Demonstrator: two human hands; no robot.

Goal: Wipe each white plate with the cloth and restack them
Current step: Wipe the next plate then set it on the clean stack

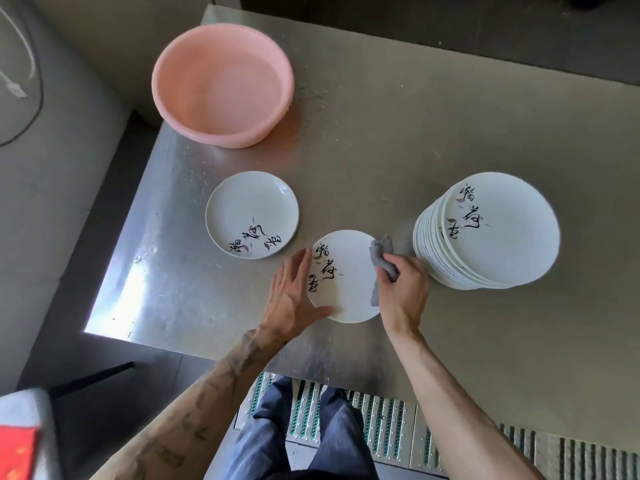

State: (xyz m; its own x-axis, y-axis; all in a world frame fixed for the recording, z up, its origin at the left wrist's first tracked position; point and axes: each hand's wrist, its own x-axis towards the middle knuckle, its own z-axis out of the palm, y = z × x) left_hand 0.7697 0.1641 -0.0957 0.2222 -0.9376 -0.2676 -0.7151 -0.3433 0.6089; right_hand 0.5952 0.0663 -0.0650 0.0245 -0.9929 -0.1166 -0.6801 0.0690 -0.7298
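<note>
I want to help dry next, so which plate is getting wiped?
The middle plate: the right hand holds the grey cloth on it, the left hand touches its rim. The single plate and the stack lie untouched.

Likely a restaurant's dishwashing kitchen: a stainless steel table [381,133] carries a tall stack of matching printed white plates [491,233] and a pink plastic basin [221,84], with a slotted drain grate [381,424] in the floor below.
</note>
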